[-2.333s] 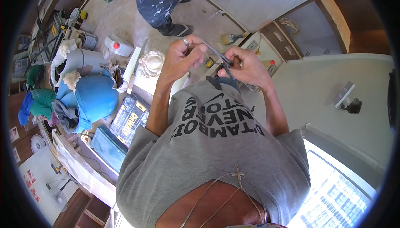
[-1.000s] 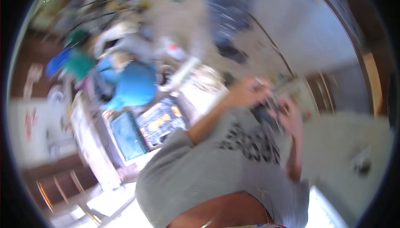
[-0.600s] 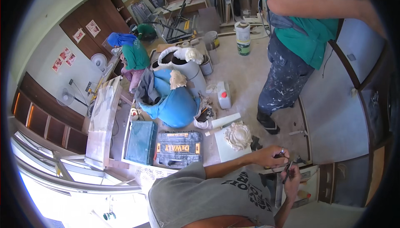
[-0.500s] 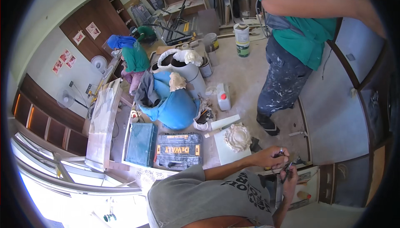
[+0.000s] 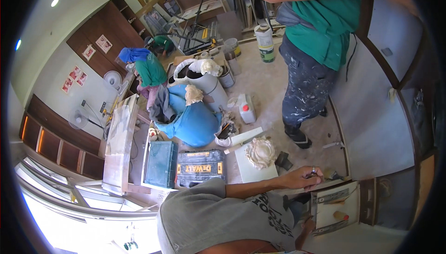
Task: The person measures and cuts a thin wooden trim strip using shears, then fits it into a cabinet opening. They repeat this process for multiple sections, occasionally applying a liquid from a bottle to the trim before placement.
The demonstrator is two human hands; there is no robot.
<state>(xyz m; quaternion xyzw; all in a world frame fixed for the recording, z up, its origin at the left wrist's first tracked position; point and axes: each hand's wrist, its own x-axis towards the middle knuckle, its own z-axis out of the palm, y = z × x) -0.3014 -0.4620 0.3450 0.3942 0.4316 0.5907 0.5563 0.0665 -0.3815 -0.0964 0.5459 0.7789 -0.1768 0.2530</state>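
Observation:
My left hand (image 5: 310,178) reaches across above the floor edge, fingers curled with a ring on one of them. Whatever it may hold is too small to make out. Lower down, my right hand (image 5: 306,226) is beside a white shallow box-like frame (image 5: 351,210) with metal strips along its sides. Its fingers are small and partly hidden, so its grip does not show. A bottle with a red cap (image 5: 340,216) lies within the frame. Beyond my left forearm, a cream ornate moulded piece (image 5: 260,153) rests on a white board (image 5: 249,174).
A black tool case (image 5: 200,167) and a green case (image 5: 160,163) are at left. Farther off are a blue sack (image 5: 197,126), a white jug (image 5: 246,109) and a bucket (image 5: 265,45). One co-worker (image 5: 309,63) stands close at upper right; another (image 5: 147,67) sits far left.
My hands, together around a small dark object before, are now apart. The right hand has dropped lower, beside the white frame; that object no longer shows clearly.

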